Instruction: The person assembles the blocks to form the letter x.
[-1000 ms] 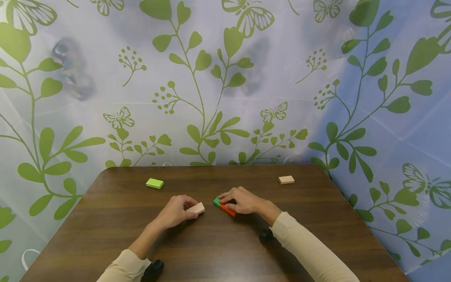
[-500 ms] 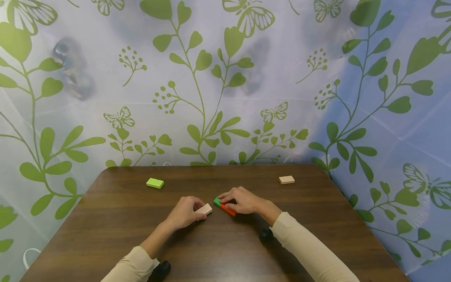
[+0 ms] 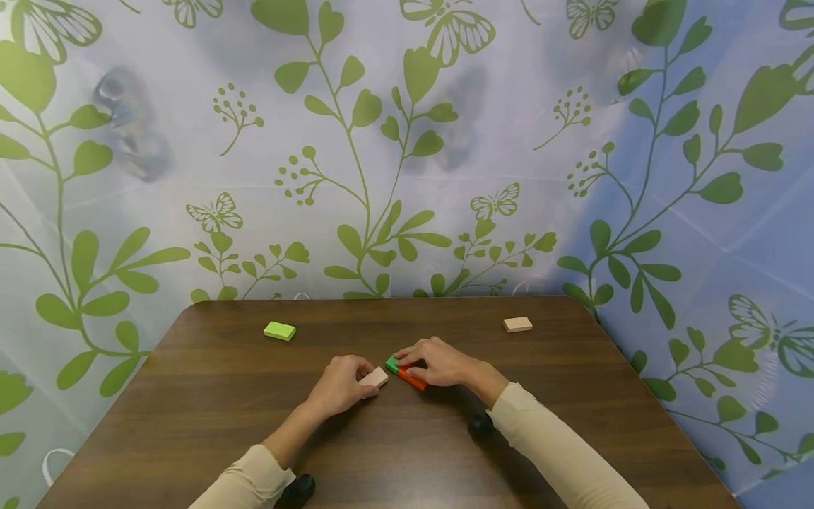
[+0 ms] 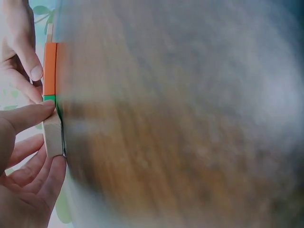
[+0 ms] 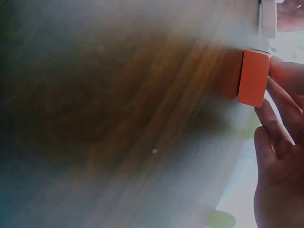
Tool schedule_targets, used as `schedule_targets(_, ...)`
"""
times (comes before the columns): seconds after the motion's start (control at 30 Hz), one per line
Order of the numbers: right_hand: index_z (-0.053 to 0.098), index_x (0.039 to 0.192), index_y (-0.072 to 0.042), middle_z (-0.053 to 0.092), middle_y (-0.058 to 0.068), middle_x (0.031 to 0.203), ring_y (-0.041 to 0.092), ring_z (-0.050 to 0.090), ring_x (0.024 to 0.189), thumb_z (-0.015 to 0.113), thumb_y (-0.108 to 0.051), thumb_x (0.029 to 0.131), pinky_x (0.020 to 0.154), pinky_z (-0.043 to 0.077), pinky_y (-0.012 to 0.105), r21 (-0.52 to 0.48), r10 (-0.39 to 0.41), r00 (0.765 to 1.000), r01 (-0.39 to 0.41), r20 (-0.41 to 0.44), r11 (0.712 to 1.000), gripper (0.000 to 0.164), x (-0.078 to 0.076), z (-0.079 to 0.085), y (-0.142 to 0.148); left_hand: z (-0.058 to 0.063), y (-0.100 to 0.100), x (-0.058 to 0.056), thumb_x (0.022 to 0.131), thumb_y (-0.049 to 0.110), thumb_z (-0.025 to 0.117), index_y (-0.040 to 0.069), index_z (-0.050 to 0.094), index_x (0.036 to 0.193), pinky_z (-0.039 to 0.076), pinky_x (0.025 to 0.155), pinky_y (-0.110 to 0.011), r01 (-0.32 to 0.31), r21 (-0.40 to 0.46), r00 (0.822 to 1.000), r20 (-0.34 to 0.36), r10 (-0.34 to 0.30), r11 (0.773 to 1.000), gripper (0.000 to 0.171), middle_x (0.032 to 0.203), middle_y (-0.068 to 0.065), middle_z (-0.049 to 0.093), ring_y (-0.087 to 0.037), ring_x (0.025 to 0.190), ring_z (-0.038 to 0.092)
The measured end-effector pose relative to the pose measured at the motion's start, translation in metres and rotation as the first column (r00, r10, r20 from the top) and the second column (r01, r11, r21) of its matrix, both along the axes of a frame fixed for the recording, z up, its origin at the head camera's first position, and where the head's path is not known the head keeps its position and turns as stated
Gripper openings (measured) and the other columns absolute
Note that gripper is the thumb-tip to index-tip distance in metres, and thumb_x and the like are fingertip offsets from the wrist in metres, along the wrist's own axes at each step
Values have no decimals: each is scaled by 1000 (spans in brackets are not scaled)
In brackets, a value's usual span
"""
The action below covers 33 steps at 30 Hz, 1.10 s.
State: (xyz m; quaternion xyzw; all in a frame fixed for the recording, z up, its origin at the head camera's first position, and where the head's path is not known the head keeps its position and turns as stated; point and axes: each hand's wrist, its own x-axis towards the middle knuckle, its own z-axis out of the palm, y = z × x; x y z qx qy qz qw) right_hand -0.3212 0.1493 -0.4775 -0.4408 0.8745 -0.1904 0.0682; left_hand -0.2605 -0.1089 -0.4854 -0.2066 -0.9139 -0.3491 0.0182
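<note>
My left hand [image 3: 340, 385] pinches a pale wooden block [image 3: 375, 378] between thumb and fingers, low over the table. To its right a green block [image 3: 391, 364] and a red block [image 3: 415, 382] lie end to end on the table. My right hand [image 3: 435, 362] holds this pair, fingers at the green block and thumb at the red one, partly covering both. In the head view a narrow strip of table shows between the pale block and the green one. The right wrist view shows the red block [image 5: 253, 78] with fingertips along its side.
A lime green block [image 3: 280, 331] lies at the back left of the brown table [image 3: 394, 452]. Another pale wooden block [image 3: 517, 324] lies at the back right. Behind the table hangs a leaf-patterned cloth [image 3: 381, 177]. Black devices sit at both wrists.
My left hand has moved right with the pale block, bringing it close to the green and red pair. The right hand and the pair have stayed in place.
</note>
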Motion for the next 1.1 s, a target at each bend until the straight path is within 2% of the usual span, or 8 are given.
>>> schedule_targets(0.5, 69, 137, -14, 59, -4, 145, 24, 54, 130, 66, -18, 103, 108, 43, 48, -7, -3, 1000, 3, 13, 1000, 34, 2, 1, 0, 2, 17, 4, 79, 15, 91, 8, 76, 92, 52, 66, -39, -83, -67, 997, -11, 83, 994, 22, 84, 0, 69, -15, 72, 61)
schedule_targets(0.7, 70, 136, -11, 60, -1, 144, 27, 55, 129, 66, -17, 103, 106, 45, 50, -25, 14, 1000, -14, -4, 1000, 33, 3, 1, 0, 2, 22, 3, 79, 17, 91, 7, 76, 92, 53, 66, -40, -98, -65, 995, -9, 97, 993, 23, 84, -1, 70, -16, 72, 61)
schedule_targets(0.9, 70, 135, -12, 60, -3, 143, 25, 55, 130, 66, -18, 103, 107, 44, 48, -23, 3, 1000, -3, -2, 1000, 33, 3, 1, 0, 2, 24, 3, 79, 18, 92, 7, 77, 95, 55, 68, -41, -124, -64, 992, 3, 125, 990, 25, 88, -3, 71, -17, 74, 63)
schedule_targets(1.1, 70, 136, -13, 60, -3, 144, 25, 54, 131, 66, -19, 103, 108, 42, 50, -12, -1, 1000, 1, -2, 1000, 34, 2, 1, 0, 2, 26, 2, 79, 20, 92, 5, 76, 95, 56, 68, -43, -126, -67, 992, 8, 127, 990, 27, 88, -4, 71, -19, 73, 64)
